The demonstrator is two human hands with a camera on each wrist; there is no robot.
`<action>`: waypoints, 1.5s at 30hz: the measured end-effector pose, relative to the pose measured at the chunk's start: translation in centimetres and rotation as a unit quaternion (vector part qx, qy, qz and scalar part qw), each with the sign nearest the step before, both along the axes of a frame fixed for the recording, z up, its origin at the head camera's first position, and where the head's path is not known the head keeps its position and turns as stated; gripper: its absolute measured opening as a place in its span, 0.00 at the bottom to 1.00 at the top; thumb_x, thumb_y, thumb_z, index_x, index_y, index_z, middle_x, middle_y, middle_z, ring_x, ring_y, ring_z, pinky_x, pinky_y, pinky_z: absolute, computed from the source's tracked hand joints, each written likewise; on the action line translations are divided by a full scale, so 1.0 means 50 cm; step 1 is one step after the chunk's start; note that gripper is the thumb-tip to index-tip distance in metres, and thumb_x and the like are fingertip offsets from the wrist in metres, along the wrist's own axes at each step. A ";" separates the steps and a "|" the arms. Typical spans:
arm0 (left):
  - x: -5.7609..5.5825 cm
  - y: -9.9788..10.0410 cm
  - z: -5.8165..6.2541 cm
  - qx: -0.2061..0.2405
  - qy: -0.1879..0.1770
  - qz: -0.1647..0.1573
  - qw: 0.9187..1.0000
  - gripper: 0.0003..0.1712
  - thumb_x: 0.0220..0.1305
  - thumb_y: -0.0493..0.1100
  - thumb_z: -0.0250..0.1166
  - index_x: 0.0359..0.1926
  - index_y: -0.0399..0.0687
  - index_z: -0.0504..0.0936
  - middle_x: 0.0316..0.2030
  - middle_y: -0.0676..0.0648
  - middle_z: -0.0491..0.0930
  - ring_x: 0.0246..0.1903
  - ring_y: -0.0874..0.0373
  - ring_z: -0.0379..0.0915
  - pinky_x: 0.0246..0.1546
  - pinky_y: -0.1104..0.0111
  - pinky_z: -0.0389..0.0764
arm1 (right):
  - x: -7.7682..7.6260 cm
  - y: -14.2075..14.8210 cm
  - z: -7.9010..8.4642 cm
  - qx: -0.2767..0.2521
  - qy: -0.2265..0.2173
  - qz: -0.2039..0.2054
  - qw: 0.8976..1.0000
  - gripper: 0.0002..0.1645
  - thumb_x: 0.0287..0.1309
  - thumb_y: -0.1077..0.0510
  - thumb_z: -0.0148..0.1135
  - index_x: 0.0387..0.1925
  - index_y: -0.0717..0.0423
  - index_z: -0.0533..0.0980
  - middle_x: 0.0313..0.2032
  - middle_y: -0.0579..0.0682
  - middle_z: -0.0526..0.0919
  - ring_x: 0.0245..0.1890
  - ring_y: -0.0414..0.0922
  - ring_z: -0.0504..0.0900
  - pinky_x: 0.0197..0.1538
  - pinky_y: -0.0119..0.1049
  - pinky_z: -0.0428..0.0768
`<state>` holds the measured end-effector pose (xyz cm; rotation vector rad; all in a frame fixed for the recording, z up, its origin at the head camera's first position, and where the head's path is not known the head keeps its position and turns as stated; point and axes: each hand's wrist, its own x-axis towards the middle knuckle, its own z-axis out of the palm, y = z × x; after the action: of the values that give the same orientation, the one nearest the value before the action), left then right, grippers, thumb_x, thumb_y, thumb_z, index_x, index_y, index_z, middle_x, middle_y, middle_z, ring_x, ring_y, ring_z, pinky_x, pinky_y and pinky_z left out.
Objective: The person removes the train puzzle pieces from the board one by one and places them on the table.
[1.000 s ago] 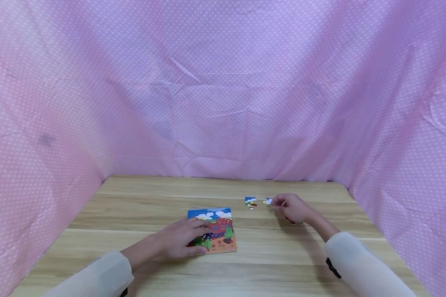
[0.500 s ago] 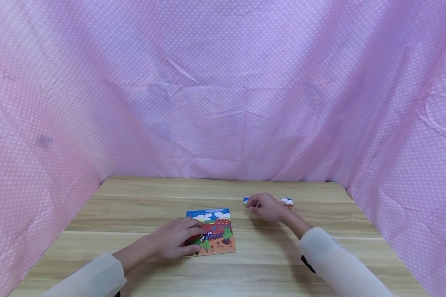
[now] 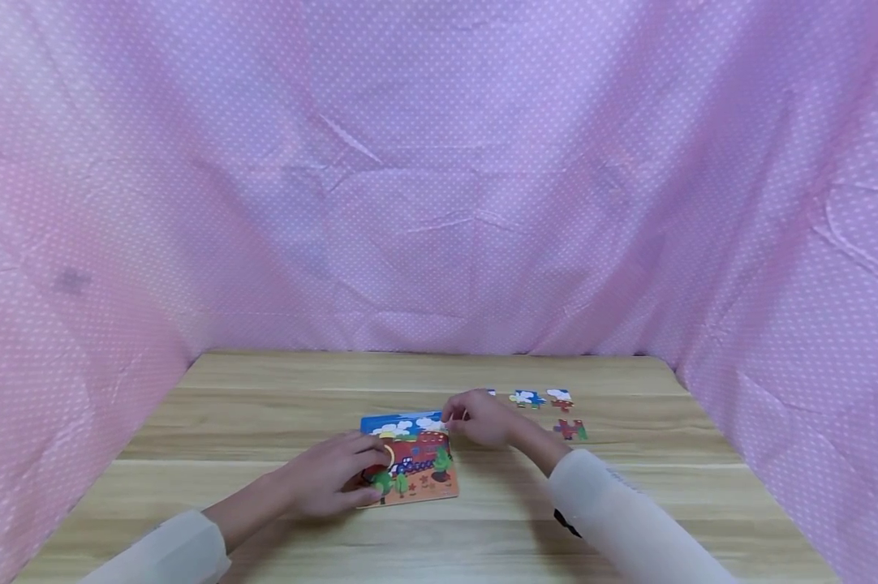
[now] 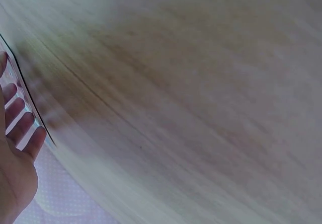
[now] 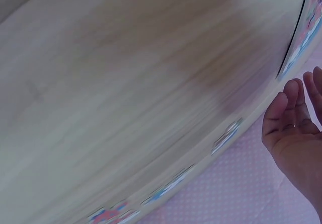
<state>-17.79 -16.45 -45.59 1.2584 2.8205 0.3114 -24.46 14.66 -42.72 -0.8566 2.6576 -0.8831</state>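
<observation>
A jigsaw puzzle board (image 3: 424,485) lies on the table in the head view. It shows clouds, a red train and green trees. My left hand (image 3: 333,474) rests over its left side, fingers extended and partly covering the picture; the left wrist view has this hand (image 4: 17,158) at its left edge. At the board's upper right corner is my right hand (image 3: 483,420), fingers loosely bent. The right wrist view catches the same hand (image 5: 297,138) beside the board's edge with no piece visible between thumb and fingers. Its exact contact with the corner is hidden.
Loose jigsaw pieces lie right of the board: a blue-and-white piece (image 3: 528,398), a cloud piece (image 3: 560,398) and a red-and-green piece (image 3: 572,429). Another piece (image 3: 491,392) is mostly behind my right hand. Pink dotted cloth (image 3: 439,268) surrounds the table.
My right hand has moved left from over the loose pieces to the board's upper right corner, uncovering pieces behind it. My left hand has stayed on the board's left side.
</observation>
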 end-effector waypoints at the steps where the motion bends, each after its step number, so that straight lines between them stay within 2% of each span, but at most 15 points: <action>1: 0.000 -0.001 0.000 0.001 0.000 -0.001 1.000 0.31 0.73 0.69 0.53 0.65 0.59 0.78 0.65 0.55 0.73 0.65 0.56 0.68 0.66 0.50 0.73 | 0.001 -0.006 0.000 0.000 0.000 0.004 1.000 0.08 0.72 0.59 0.60 0.45 0.52 0.84 0.35 0.39 0.82 0.36 0.40 0.77 0.40 0.34 0.78; 5: 0.000 -0.004 -0.002 0.002 0.005 -0.006 1.000 0.30 0.73 0.69 0.54 0.64 0.59 0.78 0.64 0.56 0.73 0.64 0.57 0.68 0.65 0.50 0.74 | 0.006 -0.028 -0.001 -0.010 -0.009 0.020 1.000 0.06 0.71 0.60 0.62 0.44 0.54 0.84 0.35 0.41 0.82 0.34 0.40 0.77 0.38 0.33 0.78; 11: -0.004 -0.006 -0.008 0.007 0.015 -0.014 1.000 0.30 0.73 0.69 0.54 0.64 0.58 0.78 0.64 0.57 0.73 0.62 0.58 0.68 0.64 0.51 0.75 | 0.016 -0.056 -0.007 0.000 -0.008 0.032 0.999 0.04 0.70 0.58 0.64 0.41 0.50 0.85 0.32 0.40 0.82 0.33 0.38 0.78 0.37 0.30 0.79; 19: -0.005 -0.004 -0.010 0.016 0.025 -0.021 0.999 0.30 0.74 0.68 0.54 0.64 0.57 0.78 0.64 0.56 0.74 0.63 0.58 0.68 0.63 0.51 0.75 | 0.030 -0.080 -0.009 0.026 0.003 0.034 0.999 0.04 0.67 0.54 0.69 0.40 0.48 0.84 0.32 0.37 0.81 0.36 0.37 0.78 0.43 0.29 0.79; 25: -0.002 -0.003 -0.006 0.022 0.036 -0.030 0.999 0.29 0.74 0.66 0.55 0.63 0.55 0.79 0.63 0.54 0.75 0.62 0.56 0.69 0.62 0.51 0.76 | 0.033 -0.097 -0.014 0.031 0.001 0.036 0.999 0.09 0.65 0.53 0.71 0.44 0.50 0.84 0.35 0.38 0.82 0.36 0.36 0.78 0.44 0.30 0.80; 31: -0.002 -0.003 -0.004 0.016 0.022 -0.024 0.999 0.30 0.73 0.68 0.55 0.63 0.56 0.78 0.64 0.55 0.74 0.63 0.57 0.68 0.64 0.51 0.74 | 0.034 -0.116 -0.015 0.057 0.006 0.037 0.998 0.18 0.61 0.50 0.74 0.50 0.53 0.83 0.39 0.41 0.83 0.39 0.37 0.78 0.49 0.31 0.80; 35: 0.001 -0.004 -0.002 0.024 0.020 -0.023 0.999 0.30 0.73 0.68 0.55 0.62 0.55 0.79 0.63 0.55 0.74 0.63 0.56 0.68 0.64 0.51 0.75 | 0.031 -0.125 -0.016 0.080 0.009 0.032 0.996 0.23 0.57 0.48 0.77 0.50 0.52 0.82 0.38 0.41 0.80 0.39 0.37 0.76 0.48 0.31 0.79; 45: 0.002 -0.004 -0.002 0.023 0.021 -0.022 0.999 0.29 0.73 0.67 0.57 0.62 0.55 0.79 0.63 0.55 0.74 0.62 0.57 0.69 0.63 0.52 0.75 | 0.023 -0.137 -0.011 0.073 -0.053 -0.006 0.996 0.23 0.52 0.52 0.81 0.48 0.50 0.80 0.35 0.44 0.79 0.35 0.40 0.76 0.41 0.31 0.78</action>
<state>-17.67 -16.62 -45.69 1.3502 2.8317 0.3545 -23.33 7.84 -43.29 -0.7382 2.6001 -0.7044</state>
